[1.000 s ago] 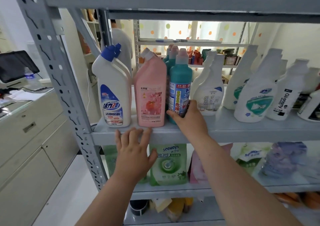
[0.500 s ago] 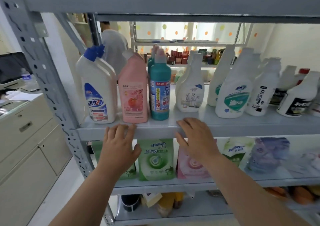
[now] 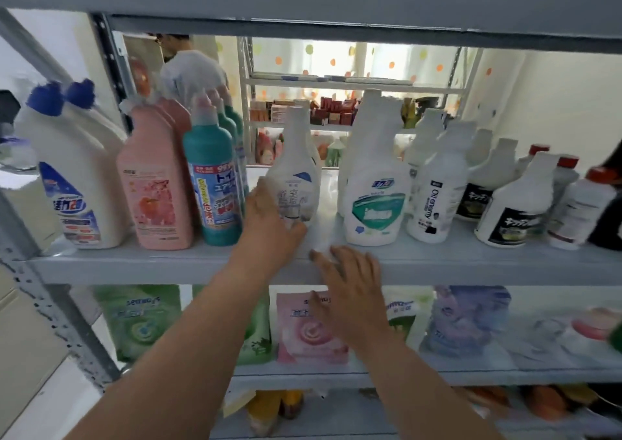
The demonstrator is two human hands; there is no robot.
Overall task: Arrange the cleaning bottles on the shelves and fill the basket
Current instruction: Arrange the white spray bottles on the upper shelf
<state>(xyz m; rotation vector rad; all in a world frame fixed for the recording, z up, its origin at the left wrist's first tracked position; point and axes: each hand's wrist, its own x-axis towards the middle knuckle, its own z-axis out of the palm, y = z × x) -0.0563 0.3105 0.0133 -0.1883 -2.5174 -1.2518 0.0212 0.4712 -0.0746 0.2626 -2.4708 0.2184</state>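
**Head view, grey metal shelf unit.** The middle shelf (image 3: 471, 264) runs across the frame.

- **Left hand** (image 3: 269, 227): extended from 7 o'clock. Its grip holds the lower body of a white cleaning bottle (image 3: 298, 167), with the thumb up the bottle's left side and the fingers (image 3: 296, 229) curved across its base.
- **Held bottle:** stands upright on the middle shelf near the front edge, just above frame centre.
- **Right hand** (image 3: 350, 291): extended from 5 o'clock and holding nothing. Its grip is wide, fingers spread, in front of the shelf's front lip at 4 o'clock of the left hand. Blur softens the fingertips, so it cannot be told whether they touch the lip.

**Same shelf, toward 9 o'clock of the held bottle, in order outward:**
- a teal bottle (image 3: 212, 183) with Japanese lettering, just beside the left hand;
- a pink bottle (image 3: 154, 190) with a flower label;
- a white toilet cleaner (image 3: 77, 183) with an angled neck and blue cap, at far left.

Each of these heads a row of like bottles behind it.

**Same shelf, toward 3 o'clock:**
- a green-labelled white bottle (image 3: 373, 190), separated from the held bottle by a bare strip of shelf;
- a white bottle marked "Oil enemy" (image 3: 434, 197);
- a black-labelled white bottle (image 3: 515, 214);
- red-capped bottles (image 3: 579, 204) at far right.

**Lower shelf, at 6 o'clock:** refill pouches stand in a row. There is a green pouch (image 3: 141, 321), a pink pouch (image 3: 303, 335) partly behind the right hand, and a purple pouch (image 3: 464, 321).

**Surroundings:** a perforated upright (image 3: 50, 305) stands at 8 o'clock. Behind the unit, a person (image 3: 192, 72) in a pale top is at 11 o'clock. A second shelf unit (image 3: 336, 82) with small boxes is at 12 o'clock.
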